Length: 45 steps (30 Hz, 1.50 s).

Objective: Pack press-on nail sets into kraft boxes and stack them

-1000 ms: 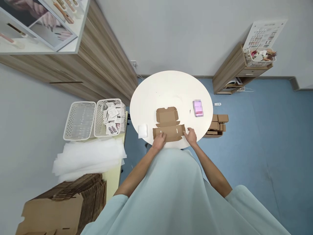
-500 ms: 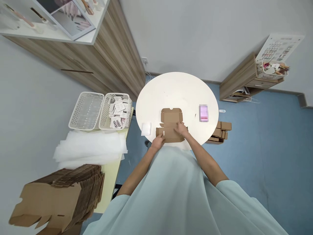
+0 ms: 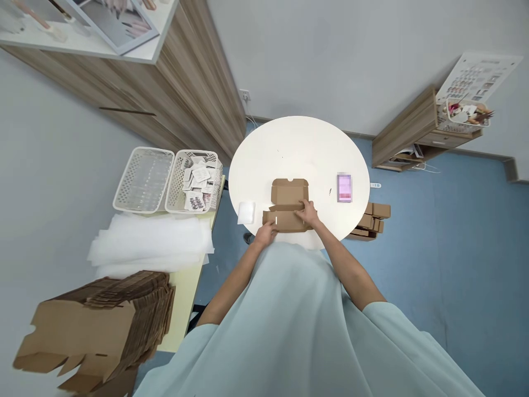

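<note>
A brown cardboard mailer box (image 3: pixel 290 194), partly folded, lies on the white round table (image 3: pixel 301 143) in front of me. Its lid panel is flat at the far side, while the near part bends along its creases. At the near left corner, my left hand (image 3: pixel 265 234) grips the cardboard edge. My right hand (image 3: pixel 308 214) pinches the right side by the middle crease; its fingertips are partly hidden. To the left of the box rests a white foam pouch (image 3: pixel 247 213). A pink and purple item (image 3: pixel 344 188), blurred out, is on the right.
A side table (image 3: pixel 182 314) on my left carries white baskets (image 3: pixel 142 179), white foam sheets (image 3: pixel 151 240) and a stack of flat cardboard boxes (image 3: pixel 88 336). Folded boxes (image 3: pixel 374 220) sit on the floor at right. A wooden cabinet (image 3: pixel 198 71) stands behind the baskets.
The near panel of the cardboard has tilted up and looks narrower. My right hand has shifted slightly right, and my left hand stays at the near left corner. The view has moved a little.
</note>
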Available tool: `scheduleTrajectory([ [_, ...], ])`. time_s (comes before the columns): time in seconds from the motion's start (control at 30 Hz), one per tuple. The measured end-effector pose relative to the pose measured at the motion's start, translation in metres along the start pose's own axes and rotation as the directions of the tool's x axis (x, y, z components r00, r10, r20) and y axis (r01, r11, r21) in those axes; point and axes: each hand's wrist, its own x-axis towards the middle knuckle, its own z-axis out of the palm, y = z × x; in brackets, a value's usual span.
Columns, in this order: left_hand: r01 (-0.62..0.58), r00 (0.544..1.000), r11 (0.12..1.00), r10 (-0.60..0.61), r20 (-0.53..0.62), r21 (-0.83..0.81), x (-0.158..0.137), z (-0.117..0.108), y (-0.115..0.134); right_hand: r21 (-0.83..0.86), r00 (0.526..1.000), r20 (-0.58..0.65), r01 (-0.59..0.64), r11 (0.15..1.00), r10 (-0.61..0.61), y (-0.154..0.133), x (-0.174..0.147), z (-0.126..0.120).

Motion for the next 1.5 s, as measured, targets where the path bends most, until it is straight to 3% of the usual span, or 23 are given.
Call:
scheduleTrajectory([
  [0.23, 0.037, 0.999, 0.998, -0.038, -0.032, -0.046, 0.003, 0.003, 0.000, -0.149, 0.981, 0.183, 0.099, 0.984, -0.071, 0.018, -0.036, 0.004],
  [0.43, 0.219, 0.972, 0.971, -0.226, -0.068, -0.097, 0.004, 0.005, -0.001, -0.245, 0.971, 0.216, 0.154, 0.957, -0.101, 0.026, -0.054, 0.016],
  [0.8, 0.189, 0.982, 0.969, -0.189, -0.017, 0.161, 0.021, -0.012, 0.025, -0.245, 0.974, 0.213, 0.128, 0.961, -0.075, 0.020, -0.059, 0.009],
  [0.9, 0.177, 0.982, 0.972, -0.164, -0.091, 0.154, 0.014, -0.016, 0.025, -0.234, 0.972, 0.222, 0.132, 0.963, -0.080, 0.022, -0.057, 0.008],
  [1.0, 0.300, 0.929, 0.944, -0.258, -0.264, 0.135, 0.007, -0.018, 0.018, -0.224, 0.973, 0.215, 0.135, 0.965, -0.086, 0.023, -0.055, 0.008],
  [1.1, 0.408, 0.892, 0.906, -0.370, -0.259, 0.112, 0.004, -0.020, 0.010, -0.218, 0.973, 0.212, 0.140, 0.966, -0.093, 0.024, -0.053, 0.009],
  [1.27, 0.341, 0.923, 0.938, -0.322, -0.212, 0.059, 0.003, -0.018, 0.008, -0.223, 0.964, 0.244, 0.167, 0.960, -0.111, 0.027, -0.050, 0.011],
  [1.5, 0.200, 0.965, 0.975, -0.212, -0.152, -0.093, 0.004, 0.000, 0.028, -0.237, 0.963, 0.253, 0.159, 0.958, -0.097, 0.029, -0.048, 0.013],
])
